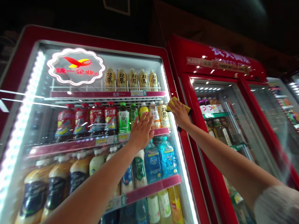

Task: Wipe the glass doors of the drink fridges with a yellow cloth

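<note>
Right hand (182, 115) gripping yellow cloth (173, 100) at right edge of glass door (43, 121), 2 o'clock from left hand (140, 133). Left empty, fingers splayed. Door upright, lit bottles (123, 119) behind. Second red cooler (187, 51) at 3 o'clock, dark ceiling (70, 12) at 12. Both arms outstretched; left fingers aim 1 o'clock, right 11. Left palm faces glass, contact unclear.

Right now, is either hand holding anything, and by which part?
The right hand holds a yellow cloth flat beneath it, across the cloth's middle; the left hand shows nothing held.
</note>
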{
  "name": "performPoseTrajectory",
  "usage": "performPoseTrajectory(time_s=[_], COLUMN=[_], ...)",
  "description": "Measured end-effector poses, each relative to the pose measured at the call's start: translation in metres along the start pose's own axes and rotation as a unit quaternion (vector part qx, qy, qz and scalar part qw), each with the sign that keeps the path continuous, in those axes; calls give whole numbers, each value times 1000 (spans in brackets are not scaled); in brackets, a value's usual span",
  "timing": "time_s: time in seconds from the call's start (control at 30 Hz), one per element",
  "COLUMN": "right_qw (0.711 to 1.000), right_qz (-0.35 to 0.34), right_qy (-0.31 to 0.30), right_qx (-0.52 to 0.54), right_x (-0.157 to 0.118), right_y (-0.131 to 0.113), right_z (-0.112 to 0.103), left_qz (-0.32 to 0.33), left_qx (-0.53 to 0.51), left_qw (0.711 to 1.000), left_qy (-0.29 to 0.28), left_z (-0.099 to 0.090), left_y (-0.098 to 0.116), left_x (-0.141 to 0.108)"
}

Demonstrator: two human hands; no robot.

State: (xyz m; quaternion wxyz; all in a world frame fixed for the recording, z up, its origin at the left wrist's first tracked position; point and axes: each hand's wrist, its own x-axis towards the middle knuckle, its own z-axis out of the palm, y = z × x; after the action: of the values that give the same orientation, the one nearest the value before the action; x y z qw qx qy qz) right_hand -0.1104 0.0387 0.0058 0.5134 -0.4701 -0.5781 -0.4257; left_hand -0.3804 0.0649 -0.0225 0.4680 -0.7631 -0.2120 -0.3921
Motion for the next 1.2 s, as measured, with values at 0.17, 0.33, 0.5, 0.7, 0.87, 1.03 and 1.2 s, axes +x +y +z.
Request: performPoseTrajectory(time_s=[0.17,0.33,0.5,0.7,0.87,1.03,1.2], right_qw=[999,992,994,1000,998,998,995], right_qz=[45,-112,-103,-9,-65,-52,-37], right_qy=[2,-41,-45,5,-13,14,53], right_qx=[14,41,12,-3,-17,29,78], right_x=[67,26,9,67,40,38,90], right_y=[-24,-27,5,-21,-34,-23,-20], right_z=[7,10,-4,4,5,4,7], left_qz=[26,26,5,-24,-9,-25,-26], left_qx=[27,40,34,48,52,50,52], left_qw=[999,998,999,998,998,998,998], left_qy=[-29,-44,-36,-30,-30,-34,-28], left_z=[-10,-17,-28,-34,-35,-35,-32], left_y=[-5,-9,-25,-37,-39,-36,-33], left_x=[-16,-29,-49,-70,-80,-80,-78])
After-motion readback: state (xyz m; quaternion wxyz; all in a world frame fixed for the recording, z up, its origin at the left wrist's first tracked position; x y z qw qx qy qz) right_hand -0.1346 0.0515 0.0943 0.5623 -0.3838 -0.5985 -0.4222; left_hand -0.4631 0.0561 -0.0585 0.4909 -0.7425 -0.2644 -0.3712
